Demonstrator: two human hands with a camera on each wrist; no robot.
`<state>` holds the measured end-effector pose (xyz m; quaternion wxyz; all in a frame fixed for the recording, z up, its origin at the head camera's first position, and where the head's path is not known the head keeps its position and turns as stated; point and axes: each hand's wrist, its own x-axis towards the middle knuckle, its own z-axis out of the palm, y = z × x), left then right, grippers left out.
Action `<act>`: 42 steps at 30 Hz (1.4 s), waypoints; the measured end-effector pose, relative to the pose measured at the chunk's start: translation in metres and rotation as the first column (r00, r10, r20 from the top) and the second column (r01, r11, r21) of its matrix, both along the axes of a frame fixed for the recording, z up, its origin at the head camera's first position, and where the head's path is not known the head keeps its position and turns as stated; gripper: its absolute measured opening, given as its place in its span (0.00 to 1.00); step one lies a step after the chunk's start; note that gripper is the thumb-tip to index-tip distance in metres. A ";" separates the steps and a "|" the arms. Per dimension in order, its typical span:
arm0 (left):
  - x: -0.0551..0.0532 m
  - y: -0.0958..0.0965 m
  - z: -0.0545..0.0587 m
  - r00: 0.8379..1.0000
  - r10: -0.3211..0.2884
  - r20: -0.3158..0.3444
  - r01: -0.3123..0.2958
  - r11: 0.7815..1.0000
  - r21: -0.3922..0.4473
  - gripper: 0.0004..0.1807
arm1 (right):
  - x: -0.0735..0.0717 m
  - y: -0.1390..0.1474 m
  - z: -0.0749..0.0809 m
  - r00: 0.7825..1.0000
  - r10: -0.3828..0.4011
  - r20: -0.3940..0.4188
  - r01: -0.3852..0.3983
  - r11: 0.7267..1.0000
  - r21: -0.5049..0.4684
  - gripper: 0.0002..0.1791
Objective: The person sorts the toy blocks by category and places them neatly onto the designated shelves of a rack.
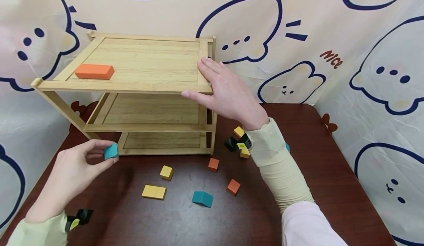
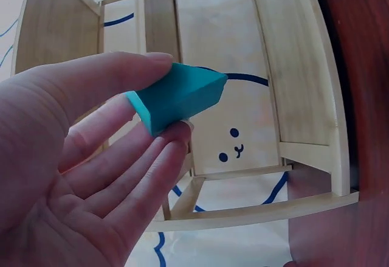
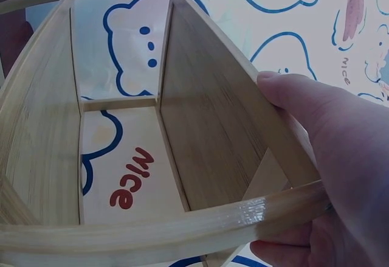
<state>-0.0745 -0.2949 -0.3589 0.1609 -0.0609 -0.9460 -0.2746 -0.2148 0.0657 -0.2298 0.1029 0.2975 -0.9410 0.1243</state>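
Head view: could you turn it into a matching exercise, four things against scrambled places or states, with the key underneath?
1. Left hand
2. Right hand
3. Long orange block
4. Oblong yellow block

A. Lying on the dark table
B. Touching the right end of the shelf's top board
C. Pinching a teal block
D. Lying at the top board's front left

Pairs: 1-C, 2-B, 3-D, 4-A

Dark brown table (image 1: 251, 224), wooden shelf (image 1: 152, 60) standing on it, some yellow blocks (image 1: 154, 192), two red blocks (image 1: 233, 187), a teal block (image 1: 202, 199) lying near, an orange block (image 1: 94, 71) on shelf top
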 end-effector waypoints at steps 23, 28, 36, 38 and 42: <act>-0.001 0.010 0.029 0.979 -0.076 -0.191 0.061 0.995 -0.080 0.29 | 0.000 0.001 -0.001 1.000 0.011 -0.011 -0.011 1.000 -0.021 0.55; -0.006 0.011 0.037 0.965 -0.130 -0.226 0.106 0.987 -0.117 0.28 | 0.000 0.001 -0.001 1.000 0.008 -0.005 -0.008 1.000 -0.018 0.55; -0.016 0.014 0.051 0.953 -0.190 -0.235 0.146 0.970 -0.192 0.28 | 0.001 0.001 -0.001 1.000 0.006 -0.003 -0.006 1.000 -0.024 0.55; -0.020 0.015 0.053 0.956 -0.195 -0.220 0.151 0.968 -0.201 0.28 | 0.001 0.001 -0.001 1.000 0.008 -0.001 -0.008 1.000 -0.028 0.55; -0.026 0.016 0.057 0.960 -0.205 -0.189 0.167 0.966 -0.200 0.27 | 0.000 0.002 -0.002 1.000 0.013 -0.010 -0.014 0.999 -0.029 0.55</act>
